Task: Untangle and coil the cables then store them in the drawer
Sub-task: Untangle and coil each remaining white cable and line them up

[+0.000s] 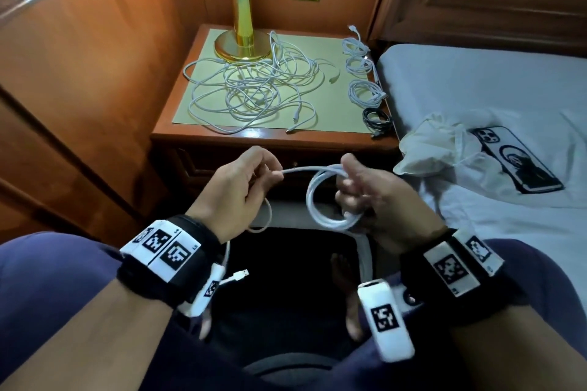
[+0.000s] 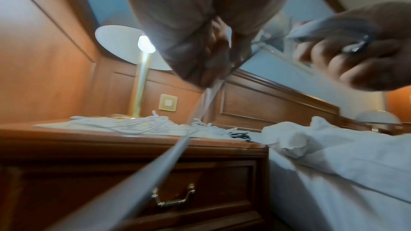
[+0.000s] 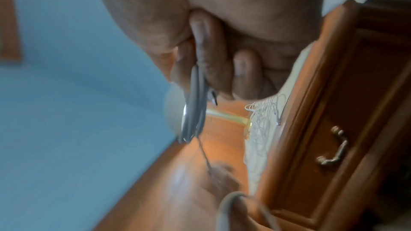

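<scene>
The right hand (image 1: 365, 190) is curled around a white cable (image 1: 320, 200), half wound into a ring. The left hand (image 1: 235, 187) pinches its loose end, just beside the ring. Past both hands, on the nightstand (image 1: 203, 133), I count three white coils (image 1: 365, 92) and one black coil (image 1: 378, 119) done. One big tangled pile (image 1: 254, 86) is left. The drawer (image 2: 177, 191) below looks closed.
</scene>
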